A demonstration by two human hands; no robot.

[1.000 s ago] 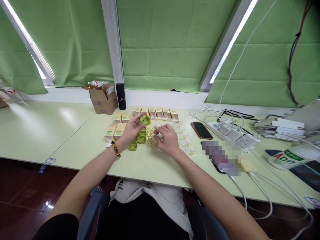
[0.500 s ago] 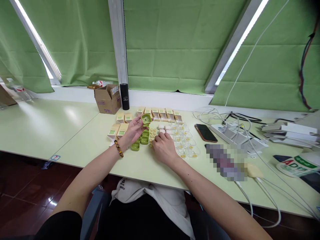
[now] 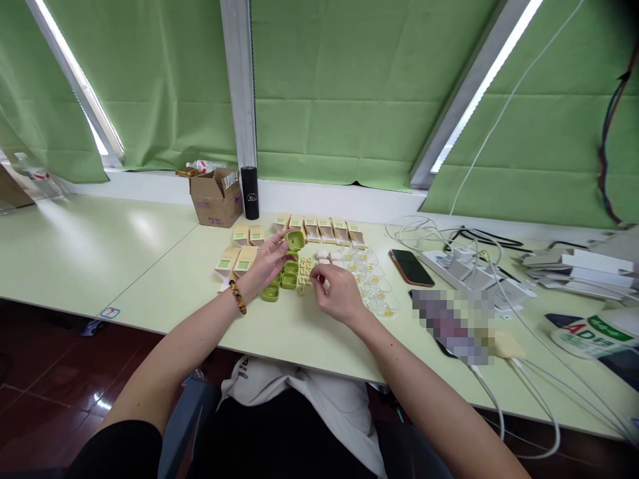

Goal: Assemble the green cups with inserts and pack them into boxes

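Currently, green tray [image 3: 295,241] in left hand [image 3: 271,260], hollow toward wearer, long axis unclear; right hand [image 3: 337,291], hold unclear.

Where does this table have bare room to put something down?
Bare: the table left of the cardboard box, and its front strip between the forearms. Crowded: around left hand and right hand (green containers, clear pieces), then rightward (phone, power strip).

Green blinds [image 3: 334,133] hang behind a pale table [image 3: 124,246]. Near its back edge, an open box [image 3: 215,205] stands beside a black tumbler [image 3: 250,194], with a clear bottle [image 3: 206,165] lying behind the box. To the right, a phone [image 3: 411,267] lies screen up next to a power strip [image 3: 466,274] tangled in cables [image 3: 473,232]. Further right are stacked white cartons [image 3: 582,267] and a white bottle [image 3: 594,338] marked AD.
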